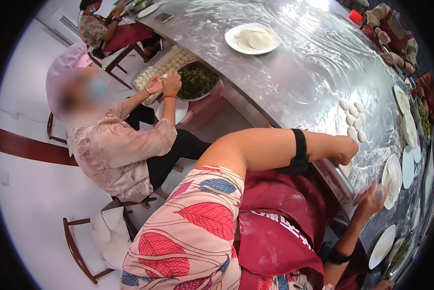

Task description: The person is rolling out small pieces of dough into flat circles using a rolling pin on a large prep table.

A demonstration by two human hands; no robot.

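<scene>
My left hand (345, 150) is bent down at the table's edge, its fingers curled onto a pale dough wrapper (346, 168) that shows just below it. Most of those fingertips are hidden. In my right hand (370, 203) is a rolling pin (380, 193), blurred, with one rounded end showing; the fingers wrap round it. Several small dough pieces (353, 121) lie on the floured metal table (299, 82) just beyond my left hand. A plate of wrappers (392, 181) stands close to my right hand.
A plate with wrappers (253, 38) stands farther up the table. On the left, a seated person (115, 140) works beside a bowl of green filling (195, 79) and a tray of dumplings (161, 65). More plates line the right side. Other people sit at the far edges.
</scene>
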